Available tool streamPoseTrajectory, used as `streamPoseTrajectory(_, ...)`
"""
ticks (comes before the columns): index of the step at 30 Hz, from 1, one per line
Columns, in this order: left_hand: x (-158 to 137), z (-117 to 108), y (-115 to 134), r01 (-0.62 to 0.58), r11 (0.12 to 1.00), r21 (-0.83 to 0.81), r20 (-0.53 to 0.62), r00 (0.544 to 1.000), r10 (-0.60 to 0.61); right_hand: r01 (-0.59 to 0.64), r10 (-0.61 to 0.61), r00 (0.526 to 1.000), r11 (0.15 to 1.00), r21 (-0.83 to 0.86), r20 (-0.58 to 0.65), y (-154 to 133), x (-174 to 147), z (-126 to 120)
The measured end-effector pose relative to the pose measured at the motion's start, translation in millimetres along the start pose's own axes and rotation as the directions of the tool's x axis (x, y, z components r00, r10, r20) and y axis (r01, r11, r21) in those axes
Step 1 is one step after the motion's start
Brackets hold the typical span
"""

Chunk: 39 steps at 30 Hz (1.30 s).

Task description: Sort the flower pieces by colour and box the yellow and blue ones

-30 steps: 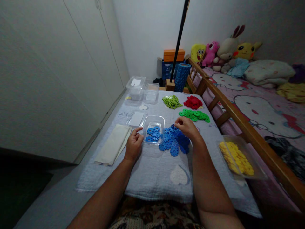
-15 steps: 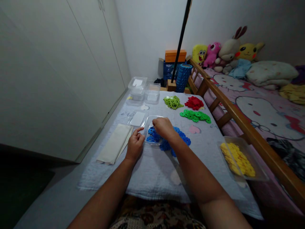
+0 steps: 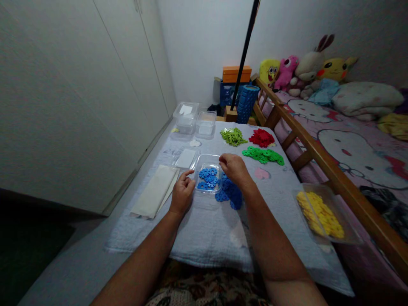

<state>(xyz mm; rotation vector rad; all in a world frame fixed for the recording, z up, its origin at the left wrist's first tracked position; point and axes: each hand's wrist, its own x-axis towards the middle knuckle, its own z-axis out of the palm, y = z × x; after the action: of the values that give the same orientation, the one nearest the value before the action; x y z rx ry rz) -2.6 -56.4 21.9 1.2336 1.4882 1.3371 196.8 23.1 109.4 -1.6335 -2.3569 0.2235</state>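
Observation:
A clear plastic container (image 3: 208,191) stands mid-table with several blue flower-shaped plastic discs (image 3: 208,177) in it. My left hand (image 3: 183,193) rests at its left side, thumb and index finger apart, the fingertips at or very near the wall. Over the right rim is my right hand (image 3: 234,168), its fingers curled together; whatever they hold, if anything, is hidden. Beneath that hand and wrist, a pile of blue discs (image 3: 234,197) lies on the cloth, partly covered by the forearm.
Farther back lie light-green pieces (image 3: 233,137), red pieces (image 3: 261,137) and green discs (image 3: 263,155). A container of yellow discs (image 3: 320,214) stands at the right edge by the bed rail (image 3: 296,146). Clear containers (image 3: 185,117), a lid (image 3: 185,158) and folded cloth (image 3: 154,191) are left.
My right hand has moved right, from above the container to its right rim, uncovering the blue discs inside. My left hand has stayed beside the container.

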Motion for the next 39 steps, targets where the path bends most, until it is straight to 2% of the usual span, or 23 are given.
streamPoseTrajectory(3, 0, 0, -2, -0.044, 0.999, -0.008, 0.020, 0.999, 0.044, -0.105, 0.106, 0.994, 0.994, 0.030, -0.011, 28, -9, -2)
streamPoseTrajectory(7, 1, 0, -4, -0.057, 0.998, -0.018, 0.015, 0.998, 0.057, -0.168, 0.171, 0.979, 0.985, -0.037, 0.106, 50, -22, 8)
streamPoseTrajectory(14, 0, 0, -3, -0.051, 0.998, -0.025, 0.010, 0.999, 0.051, -0.259, 0.275, 0.952, 0.958, -0.121, 0.133, 50, -27, 29)
streamPoseTrajectory(17, 0, 0, -3, -0.046, 0.999, -0.026, 0.010, 0.999, 0.046, -0.258, 0.277, 0.949, 0.957, -0.132, 0.154, 53, -26, 33)
streamPoseTrajectory(22, 0, 0, -3, -0.054, 0.998, -0.026, 0.014, 0.998, 0.054, -0.241, 0.245, 0.963, 0.969, -0.055, 0.108, 60, -26, 37)
streamPoseTrajectory(27, 0, 0, -2, -0.056, 0.998, -0.020, 0.010, 0.998, 0.056, -0.274, 0.275, 0.962, 0.960, 0.063, 0.003, 64, -26, 37)
streamPoseTrajectory(30, 1, 0, -2, -0.052, 0.999, -0.010, 0.009, 0.999, 0.052, -0.225, 0.249, 0.965, 0.948, 0.225, -0.083, 67, -24, 31)
streamPoseTrajectory(34, 0, 0, -2, -0.049, 0.999, -0.016, 0.016, 0.999, 0.049, -0.096, 0.220, 0.948, 0.887, 0.452, -0.230, 59, -21, 16)
streamPoseTrajectory(36, 0, 0, -2, -0.050, 0.999, -0.016, 0.018, 0.999, 0.050, -0.037, 0.180, 0.953, 0.868, 0.496, -0.243, 46, -19, 9)
streamPoseTrajectory(39, 0, 0, -1, -0.049, 0.999, -0.013, 0.015, 0.999, 0.049, 0.028, 0.068, 0.981, 0.881, 0.473, -0.183, 21, -16, 4)
